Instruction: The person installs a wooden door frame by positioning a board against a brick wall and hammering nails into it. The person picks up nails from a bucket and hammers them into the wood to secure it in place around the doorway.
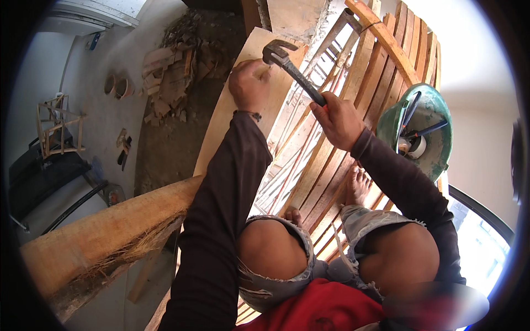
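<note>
My right hand (340, 122) grips the handle of a dark claw hammer (301, 80), whose head hangs just above and beside my left hand. Closed, with the fingers curled together, my left hand (249, 87) rests against a long pale wooden board (220, 122). Whatever those fingers may pinch is too small or hidden to make out. The board runs from beside my left forearm up to the top of the view. Both sleeves are dark, and my knees are bent below.
I squat barefoot on a platform of wooden slats (331, 176). A green bucket (448, 129) with tools stands at right. A thick rough log (110, 234) crosses lower left. Beyond the board's left edge, far below, lie a scrap pile (171, 77) and two pots (122, 88).
</note>
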`<action>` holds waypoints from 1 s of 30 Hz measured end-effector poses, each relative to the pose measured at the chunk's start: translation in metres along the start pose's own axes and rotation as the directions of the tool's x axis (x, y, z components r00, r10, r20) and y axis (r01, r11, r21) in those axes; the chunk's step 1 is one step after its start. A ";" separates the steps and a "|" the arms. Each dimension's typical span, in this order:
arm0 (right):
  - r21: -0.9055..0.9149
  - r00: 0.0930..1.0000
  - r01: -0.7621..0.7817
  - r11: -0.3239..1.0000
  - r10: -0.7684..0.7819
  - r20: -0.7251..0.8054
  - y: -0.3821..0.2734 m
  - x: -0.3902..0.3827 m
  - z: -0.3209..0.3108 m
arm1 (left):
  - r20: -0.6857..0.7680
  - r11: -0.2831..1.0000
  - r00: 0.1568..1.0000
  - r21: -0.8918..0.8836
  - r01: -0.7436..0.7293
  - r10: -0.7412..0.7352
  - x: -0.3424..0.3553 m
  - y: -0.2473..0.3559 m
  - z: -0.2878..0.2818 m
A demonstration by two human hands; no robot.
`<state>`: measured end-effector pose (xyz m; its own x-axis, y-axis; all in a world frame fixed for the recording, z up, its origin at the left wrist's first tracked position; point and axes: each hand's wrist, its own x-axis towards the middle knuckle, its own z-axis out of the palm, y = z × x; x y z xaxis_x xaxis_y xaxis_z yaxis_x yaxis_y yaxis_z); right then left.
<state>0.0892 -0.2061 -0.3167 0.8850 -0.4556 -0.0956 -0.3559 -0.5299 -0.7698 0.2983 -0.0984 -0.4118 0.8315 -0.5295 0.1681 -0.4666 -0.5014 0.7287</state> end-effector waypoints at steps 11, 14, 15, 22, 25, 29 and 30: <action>-0.008 0.999 0.011 1.000 -0.012 -0.050 0.009 -0.003 0.015 | -0.151 0.733 0.986 0.664 0.150 -0.065 -0.041 -0.002 -0.013; 0.022 0.999 -0.043 0.999 0.044 -0.026 0.004 0.002 0.010 | -0.144 0.732 0.987 0.665 0.145 -0.065 -0.043 -0.001 -0.016; 0.024 0.999 -0.042 0.999 0.042 -0.020 -0.005 0.001 0.008 | -0.146 0.729 0.987 0.668 0.150 -0.069 -0.044 -0.004 -0.018; -0.027 0.998 -0.003 1.000 0.001 -0.068 0.032 -0.004 0.031 | -0.154 0.735 0.988 0.666 0.127 -0.031 -0.042 0.002 -0.016; 0.005 0.996 -0.094 0.996 0.094 0.000 0.023 0.004 0.024 | -0.151 0.730 0.987 0.669 0.138 -0.049 -0.042 0.002 -0.016; 0.127 0.981 0.094 0.987 -0.071 -0.178 -0.011 -0.006 0.016 | -0.136 0.731 0.989 0.670 0.130 -0.051 -0.044 -0.004 -0.023; 0.161 0.980 0.124 0.979 -0.095 -0.176 -0.006 -0.011 0.015 | -0.137 0.730 0.989 0.670 0.132 -0.053 -0.043 -0.004 -0.023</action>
<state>0.0865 -0.1868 -0.3204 0.8483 -0.5217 0.0909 -0.1903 -0.4605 -0.8671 0.2710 -0.0580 -0.4065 0.8885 -0.4036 0.2182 -0.4333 -0.8946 0.1095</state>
